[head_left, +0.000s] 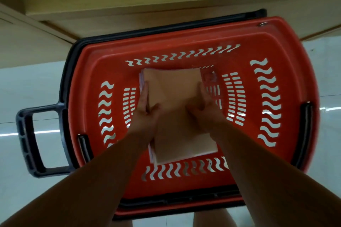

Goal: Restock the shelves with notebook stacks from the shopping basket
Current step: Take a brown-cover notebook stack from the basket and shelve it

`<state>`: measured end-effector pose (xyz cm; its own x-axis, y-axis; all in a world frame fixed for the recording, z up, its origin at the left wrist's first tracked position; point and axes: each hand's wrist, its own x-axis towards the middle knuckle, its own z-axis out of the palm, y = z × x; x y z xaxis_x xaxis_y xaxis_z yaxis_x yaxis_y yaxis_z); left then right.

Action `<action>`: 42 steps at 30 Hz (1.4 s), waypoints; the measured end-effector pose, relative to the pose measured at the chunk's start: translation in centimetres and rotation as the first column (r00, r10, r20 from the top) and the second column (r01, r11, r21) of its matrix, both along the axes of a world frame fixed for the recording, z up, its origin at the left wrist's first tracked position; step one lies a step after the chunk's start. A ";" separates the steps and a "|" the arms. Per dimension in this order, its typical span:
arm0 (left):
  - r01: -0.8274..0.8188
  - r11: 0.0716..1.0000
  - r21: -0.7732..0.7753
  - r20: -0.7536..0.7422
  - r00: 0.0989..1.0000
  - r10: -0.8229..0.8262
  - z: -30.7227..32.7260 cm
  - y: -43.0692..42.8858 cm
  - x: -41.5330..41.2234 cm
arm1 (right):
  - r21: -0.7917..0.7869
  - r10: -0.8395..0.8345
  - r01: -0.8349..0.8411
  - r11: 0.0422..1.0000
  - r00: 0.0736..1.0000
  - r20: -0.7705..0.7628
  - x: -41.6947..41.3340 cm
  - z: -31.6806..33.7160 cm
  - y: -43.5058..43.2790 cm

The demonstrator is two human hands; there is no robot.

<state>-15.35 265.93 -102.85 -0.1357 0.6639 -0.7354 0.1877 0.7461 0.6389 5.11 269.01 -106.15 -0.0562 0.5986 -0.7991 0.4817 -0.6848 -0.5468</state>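
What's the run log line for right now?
step: pick up | left hand: gripping notebook stack | right hand: gripping same stack | stack: inside red basket | shelf: not restocked

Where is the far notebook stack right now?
In the head view, the far notebook stack sits mid-frame inside the red basket, gripped at its edges by the left hand and right hand, just beyond the near stack.

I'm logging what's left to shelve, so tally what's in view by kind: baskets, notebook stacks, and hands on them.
Red shopping basket: 1
Brown-covered notebook stacks: 2, the far stack and the near stack
Hands gripping the far stack: 2, left hand and right hand
Total: 5
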 end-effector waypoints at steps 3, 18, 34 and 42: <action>-0.018 1.000 0.016 0.026 1.000 0.017 4.1 0.5 -0.1 | 0.015 0.017 -0.017 1.000 1.000 0.016 -0.1 3.7 0.3; -0.040 0.990 0.137 0.189 0.982 0.014 35.1 1.9 0.8 | 0.090 -0.096 0.103 0.991 0.992 -0.079 1.6 37.5 -0.9; -0.225 0.932 0.282 0.406 0.909 0.096 62.5 2.6 4.4 | 0.046 -0.415 0.516 0.855 0.736 -0.535 6.4 63.5 1.2; -0.233 0.894 0.382 0.432 0.900 0.050 67.4 6.8 3.9 | -0.007 -0.380 0.479 0.878 0.688 -0.618 5.9 66.4 5.4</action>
<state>-11.43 272.70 -35.47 -0.0068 0.9137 -0.4062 -0.2395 0.3929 0.8878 11.01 274.40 -39.74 -0.1875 0.7793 -0.5980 -0.2941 -0.6254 -0.7228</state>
